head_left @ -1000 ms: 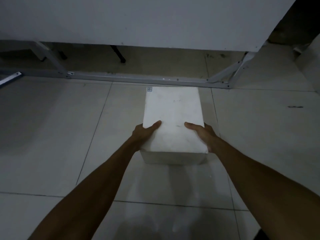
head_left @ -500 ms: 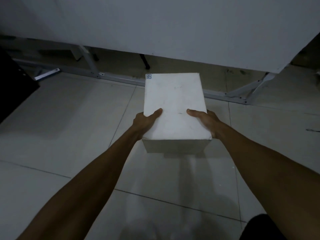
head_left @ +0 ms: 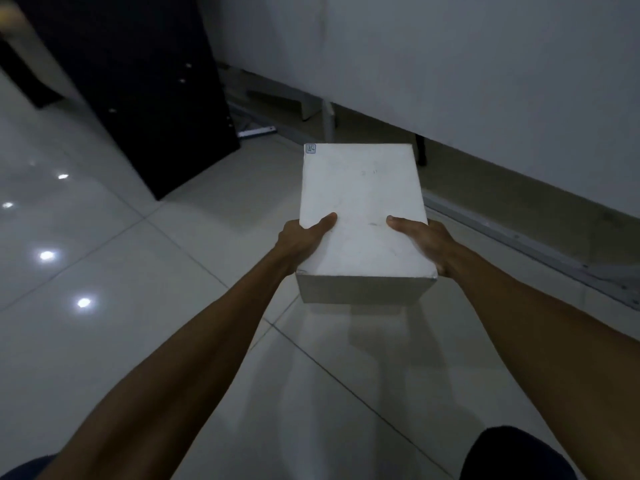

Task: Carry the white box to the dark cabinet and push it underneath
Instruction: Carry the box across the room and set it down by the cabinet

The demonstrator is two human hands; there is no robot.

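The white box point(head_left: 362, 209) hangs in the air above the tiled floor, held level in front of me, a small sticker at its far left corner. My left hand point(head_left: 300, 241) grips its left side with the thumb on top. My right hand point(head_left: 424, 242) grips the right side the same way. The dark cabinet point(head_left: 138, 84) stands on the floor at the upper left, well beyond the box and to its left. Its underside is hidden from here.
A large white panel point(head_left: 485, 81) on a grey metal frame point(head_left: 540, 244) runs along the right and back, its floor rail slanting down to the right. Glossy floor tiles point(head_left: 104, 306) with light reflections spread to the left. My knees show at the bottom edge.
The box has been lifted off the floor and my view has swung left. The dark cabinet, barely visible before, now fills the upper left.
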